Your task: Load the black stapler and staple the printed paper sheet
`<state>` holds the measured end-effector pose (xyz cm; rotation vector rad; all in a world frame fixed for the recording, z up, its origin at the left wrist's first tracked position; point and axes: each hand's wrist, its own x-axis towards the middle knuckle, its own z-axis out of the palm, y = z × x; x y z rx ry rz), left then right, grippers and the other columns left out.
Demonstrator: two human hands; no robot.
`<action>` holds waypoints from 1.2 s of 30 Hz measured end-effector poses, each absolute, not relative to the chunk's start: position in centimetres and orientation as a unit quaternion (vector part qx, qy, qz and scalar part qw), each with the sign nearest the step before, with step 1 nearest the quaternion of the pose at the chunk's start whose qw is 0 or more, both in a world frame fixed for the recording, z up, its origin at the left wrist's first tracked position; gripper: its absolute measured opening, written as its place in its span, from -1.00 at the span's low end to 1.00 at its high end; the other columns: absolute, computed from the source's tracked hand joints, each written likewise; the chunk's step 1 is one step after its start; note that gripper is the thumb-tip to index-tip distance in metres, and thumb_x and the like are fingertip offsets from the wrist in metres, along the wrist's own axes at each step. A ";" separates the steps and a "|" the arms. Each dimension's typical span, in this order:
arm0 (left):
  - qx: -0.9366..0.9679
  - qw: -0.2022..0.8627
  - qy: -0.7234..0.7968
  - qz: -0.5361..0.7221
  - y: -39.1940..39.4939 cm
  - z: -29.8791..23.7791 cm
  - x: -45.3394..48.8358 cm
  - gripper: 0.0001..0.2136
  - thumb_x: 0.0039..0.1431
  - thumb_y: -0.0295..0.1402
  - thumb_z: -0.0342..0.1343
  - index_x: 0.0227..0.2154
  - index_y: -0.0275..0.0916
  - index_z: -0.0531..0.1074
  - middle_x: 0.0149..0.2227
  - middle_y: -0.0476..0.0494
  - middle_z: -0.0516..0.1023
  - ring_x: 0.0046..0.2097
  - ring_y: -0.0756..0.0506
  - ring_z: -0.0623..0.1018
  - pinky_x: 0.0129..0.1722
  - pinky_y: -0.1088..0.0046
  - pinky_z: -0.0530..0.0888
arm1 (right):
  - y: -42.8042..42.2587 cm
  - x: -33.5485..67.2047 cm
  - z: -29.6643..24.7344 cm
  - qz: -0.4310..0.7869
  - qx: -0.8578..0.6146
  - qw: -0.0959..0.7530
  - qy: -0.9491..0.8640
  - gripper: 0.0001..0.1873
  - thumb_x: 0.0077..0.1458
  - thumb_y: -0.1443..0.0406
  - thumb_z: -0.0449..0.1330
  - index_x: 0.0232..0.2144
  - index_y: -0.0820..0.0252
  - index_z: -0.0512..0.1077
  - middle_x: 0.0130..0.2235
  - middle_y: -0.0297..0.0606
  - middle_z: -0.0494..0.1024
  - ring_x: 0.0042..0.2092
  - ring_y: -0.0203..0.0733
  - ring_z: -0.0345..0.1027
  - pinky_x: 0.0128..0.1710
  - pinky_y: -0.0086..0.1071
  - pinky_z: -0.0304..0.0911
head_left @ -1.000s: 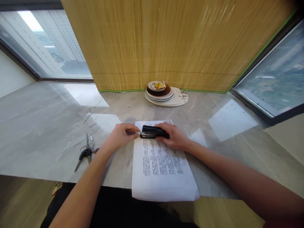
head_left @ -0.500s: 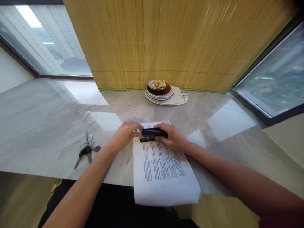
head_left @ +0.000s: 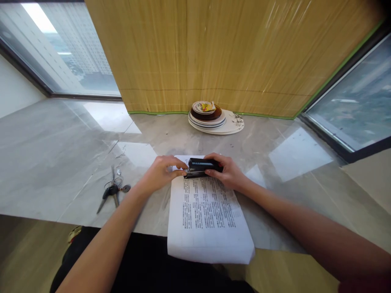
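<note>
A black stapler (head_left: 203, 164) lies across the upper part of a sheaf of printed paper (head_left: 210, 240). My right hand (head_left: 227, 173) is wrapped around its rear end, thumb on the near side. At the stapler's front, my left hand (head_left: 161, 173) pinches with thumb and forefinger at the jaw. The stapler's top arm stands raised from its base at that end, with a silvery strip showing between. What exactly lies between the left fingertips is too small to make out. The lower part of the paper hangs over the counter's near edge.
A bunch of keys (head_left: 113, 190) rests left of my left forearm on the grey counter (head_left: 73, 162). Toward the back stands a stack of plates (head_left: 210, 122) with a small yellow packet (head_left: 207, 106) on top. Behind it hangs a bamboo blind (head_left: 214, 53), with windows on both sides.
The stapler's top arm has lifted farther from its base at the front. My right hand and the stapler have shifted slightly right, while the paper's lower end has slid a little left.
</note>
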<state>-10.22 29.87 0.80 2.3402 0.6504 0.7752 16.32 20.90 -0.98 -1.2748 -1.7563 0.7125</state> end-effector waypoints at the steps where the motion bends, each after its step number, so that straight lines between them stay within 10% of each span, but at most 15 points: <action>1: 0.878 0.291 0.245 0.289 29.8 0.9 -10.2 -0.94 0.20 -0.37 0.34 -0.26 -0.15 0.65 -0.30 -0.05 0.69 -0.27 -0.04 0.63 -0.24 0.42 0.51 | 20.9 16.3 -1.0 0.285 -0.508 0.414 -0.700 -0.71 0.16 0.24 0.33 -0.06 0.13 0.50 -0.21 -0.29 0.62 -0.22 -0.16 0.45 -0.20 -0.31 0.29; 36: 0.948 0.115 0.225 0.193 29.8 0.3 -9.6 -0.81 0.36 -0.25 0.23 -0.10 -0.18 0.38 -0.10 -0.13 0.60 -0.04 -0.18 0.55 -0.05 0.27 0.37 | 20.7 15.5 -0.3 0.246 -0.473 0.403 -0.744 -0.67 0.15 0.28 0.37 -0.01 0.08 0.55 -0.10 -0.22 0.67 -0.10 -0.09 0.54 0.00 -0.18 0.40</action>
